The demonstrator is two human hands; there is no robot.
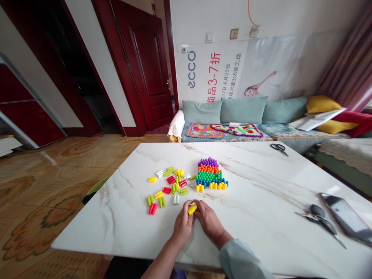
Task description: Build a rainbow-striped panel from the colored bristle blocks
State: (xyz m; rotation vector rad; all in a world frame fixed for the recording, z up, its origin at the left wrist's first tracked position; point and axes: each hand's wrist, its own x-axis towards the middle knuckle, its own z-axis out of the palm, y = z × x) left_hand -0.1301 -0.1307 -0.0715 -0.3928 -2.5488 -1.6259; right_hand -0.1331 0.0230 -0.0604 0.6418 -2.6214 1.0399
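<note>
Near the table's front edge, my left hand [183,221] and my right hand [208,219] meet with fingers closed around a small yellow plastic building piece [192,209]. Just beyond them stands a block of joined knobbed pieces [209,174], in rows of purple, orange, green and blue, with yellow ones at the near edge. To its left lie loose ribbed pieces in red, yellow, lime green and white, among them a red piece [152,209] and a white piece [176,199]. My fingers partly cover the yellow piece.
The white marbled table [130,228] carries black scissors [279,148] at the far right. Keys [319,219] and a phone [347,217] lie at the right side. Behind the table is a sofa with green cushions [244,110]; a dark red door [145,62] stands at the left.
</note>
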